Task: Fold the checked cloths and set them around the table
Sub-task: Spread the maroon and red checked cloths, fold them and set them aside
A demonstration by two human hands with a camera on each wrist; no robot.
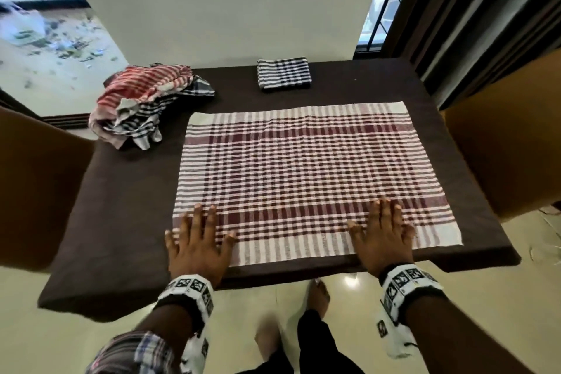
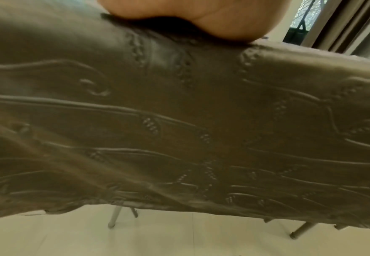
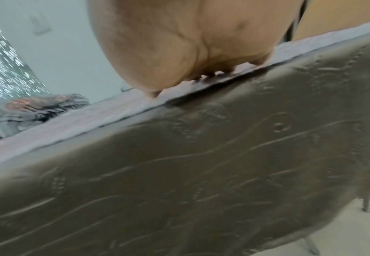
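A maroon checked cloth (image 1: 309, 179) lies spread flat on the desk (image 1: 121, 206), its long axis running left to right across the person's front and its white-banded near edge just inside the desk's near edge. The left hand (image 1: 198, 244) presses flat on the near left corner and the right hand (image 1: 384, 235) on the near right part, fingers (image 1: 209, 218) straight and spread, released rather than gripping; this looks like smoothing the cloth and pinning it square before a first fold, probably the near edge carried away toward the far one. A folded black checked cloth (image 1: 283, 74) sits at the far edge, seemingly already placed, and a rumpled pile of cloths (image 1: 145, 100) waits at the far left. Both wrist views show only palm and the embossed table cover (image 2: 179, 121).
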